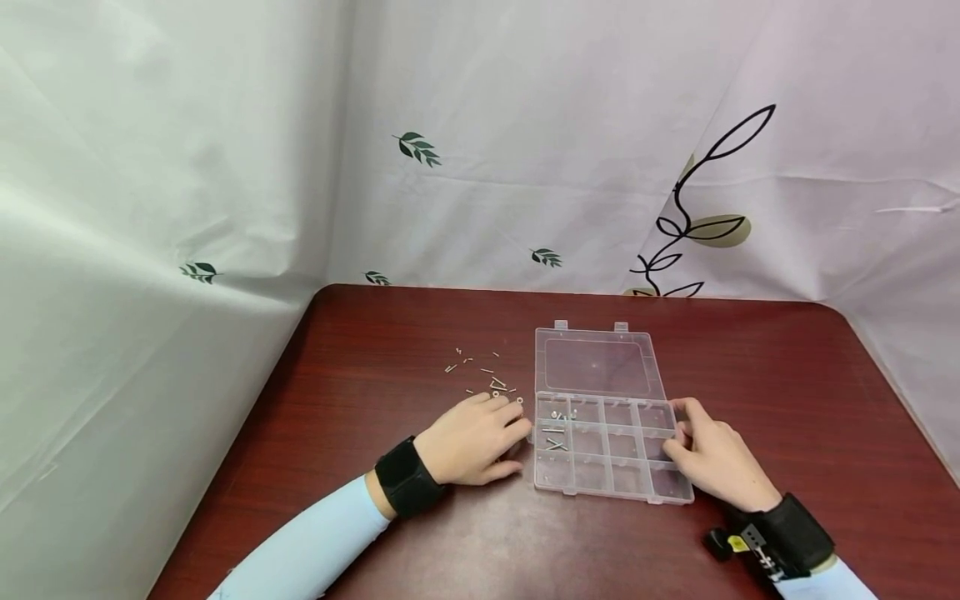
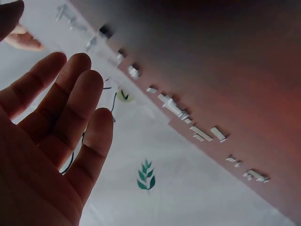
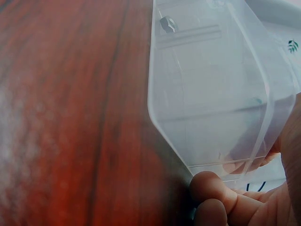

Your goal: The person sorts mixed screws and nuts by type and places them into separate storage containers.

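Note:
A clear plastic compartment box [image 1: 628, 475] lies on the table with its lid [image 1: 596, 367] folded back. Several screws [image 1: 555, 445] and small nuts [image 1: 555, 414] sit in its left-hand compartments. My right hand [image 1: 723, 465] grips the box's right side, thumb over the rim; in the right wrist view its fingertips [image 3: 207, 186] press against the box's lower corner. Just left of the box, my left hand [image 1: 474, 442] hovers low with relaxed, spread fingers. Loose screws [image 2: 173, 106] and a nut [image 2: 133, 71] lie beyond its fingertips, and nothing shows in its palm.
The dark red wooden table [image 1: 787, 375] carries the scattered hardware left of the lid. A pale curtain [image 1: 487, 208] with leaf prints hangs behind the table's far edge. Each wrist wears a black strap [image 1: 408, 477].

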Available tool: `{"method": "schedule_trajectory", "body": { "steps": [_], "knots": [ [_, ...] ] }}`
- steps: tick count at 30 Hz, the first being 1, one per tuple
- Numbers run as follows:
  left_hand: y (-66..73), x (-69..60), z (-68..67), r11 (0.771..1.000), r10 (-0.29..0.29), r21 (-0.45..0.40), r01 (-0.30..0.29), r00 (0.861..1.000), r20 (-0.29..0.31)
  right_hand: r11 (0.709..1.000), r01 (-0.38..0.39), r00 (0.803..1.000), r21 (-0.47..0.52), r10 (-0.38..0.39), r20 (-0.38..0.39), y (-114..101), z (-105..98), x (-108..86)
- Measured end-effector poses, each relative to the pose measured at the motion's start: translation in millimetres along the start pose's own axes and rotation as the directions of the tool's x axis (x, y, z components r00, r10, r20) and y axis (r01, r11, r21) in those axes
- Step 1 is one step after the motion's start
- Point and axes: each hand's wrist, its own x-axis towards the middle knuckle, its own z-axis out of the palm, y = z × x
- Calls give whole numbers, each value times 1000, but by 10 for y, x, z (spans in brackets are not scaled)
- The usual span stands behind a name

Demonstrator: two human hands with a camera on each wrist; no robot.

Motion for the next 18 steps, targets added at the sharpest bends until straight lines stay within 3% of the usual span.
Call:
{"method": "schedule_trajectory", "body": {
  "steps": [10, 18],
  "knots": [
    [77, -173, 92, 999, -12, 43, 10, 999, 49, 1000, 0, 1000, 5, 0, -1, -27, -11, -8],
    [90, -194, 129, 999, 0, 55, -1, 1000, 15, 1000, -3, 1000, 4, 3, 1, -33, -15, 1]
  ]
}}
